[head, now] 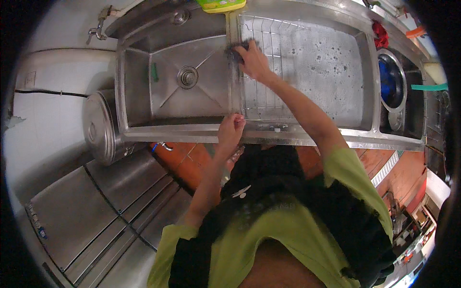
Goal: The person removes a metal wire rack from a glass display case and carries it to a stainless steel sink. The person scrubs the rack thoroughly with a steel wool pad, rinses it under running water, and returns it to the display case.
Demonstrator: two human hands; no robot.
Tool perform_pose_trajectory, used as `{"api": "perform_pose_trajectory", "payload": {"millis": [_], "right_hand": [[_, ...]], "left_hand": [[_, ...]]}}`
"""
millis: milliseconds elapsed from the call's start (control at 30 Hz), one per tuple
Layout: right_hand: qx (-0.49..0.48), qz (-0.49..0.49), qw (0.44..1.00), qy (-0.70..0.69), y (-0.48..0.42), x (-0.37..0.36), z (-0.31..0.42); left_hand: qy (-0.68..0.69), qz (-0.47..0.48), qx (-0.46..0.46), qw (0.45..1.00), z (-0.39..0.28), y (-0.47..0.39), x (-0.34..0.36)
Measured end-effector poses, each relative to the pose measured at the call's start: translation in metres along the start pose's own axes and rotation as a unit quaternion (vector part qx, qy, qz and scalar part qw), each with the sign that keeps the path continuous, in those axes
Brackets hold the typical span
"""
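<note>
My right hand (255, 62) holds a dark scouring pad (233, 52), blurred, over the far part of the steel divider (235, 91) between two sink basins. Beneath that forearm a wire rack (266, 93) lies in the right basin (367, 82), which contains cloudy, sudsy water. My left hand (231, 131) rests at the sink's front rim, its fingers curled close to the rack's near left corner. Whether those fingers grip the rack is hidden.
The left basin (209, 86) has a drain strainer (188, 77) and a green strip (154, 72). A yellow-green container (221, 5) sits at the back. To the right, a metal bowl (405, 82) stands in a narrow basin. A lidded steel pot (99, 127) is at left, near a wall tap (96, 32).
</note>
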State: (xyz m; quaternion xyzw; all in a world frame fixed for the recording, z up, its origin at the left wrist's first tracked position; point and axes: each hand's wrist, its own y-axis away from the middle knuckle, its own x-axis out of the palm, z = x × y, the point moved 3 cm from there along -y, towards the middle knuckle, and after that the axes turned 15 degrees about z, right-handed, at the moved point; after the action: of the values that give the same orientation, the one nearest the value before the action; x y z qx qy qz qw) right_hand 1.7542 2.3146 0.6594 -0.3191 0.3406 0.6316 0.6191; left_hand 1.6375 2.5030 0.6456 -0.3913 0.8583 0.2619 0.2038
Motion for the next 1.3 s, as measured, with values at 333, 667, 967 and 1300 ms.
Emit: {"api": "perform_pose_trajectory", "payload": {"millis": [333,667,967,1300], "right_hand": [[-0.16,0.089,0.982,0.035,0.099,0.034,0.046],[-0.169,0.077,0.983,-0.008,0.094,0.036,0.034],[0.005,-0.082,0.996,0.032,-0.087,-0.005,-0.047],[-0.134,0.146,0.979,-0.052,0.091,0.03,0.02]], "left_hand": [[-0.199,-0.054,-0.059,0.977,0.005,-0.004,0.006],[-0.227,-0.07,-0.128,0.963,0.008,-0.01,0.013],[-0.219,-0.056,-0.105,0.968,0.002,-0.015,0.017],[-0.22,-0.017,-0.133,0.966,0.003,-0.018,0.012]]}}
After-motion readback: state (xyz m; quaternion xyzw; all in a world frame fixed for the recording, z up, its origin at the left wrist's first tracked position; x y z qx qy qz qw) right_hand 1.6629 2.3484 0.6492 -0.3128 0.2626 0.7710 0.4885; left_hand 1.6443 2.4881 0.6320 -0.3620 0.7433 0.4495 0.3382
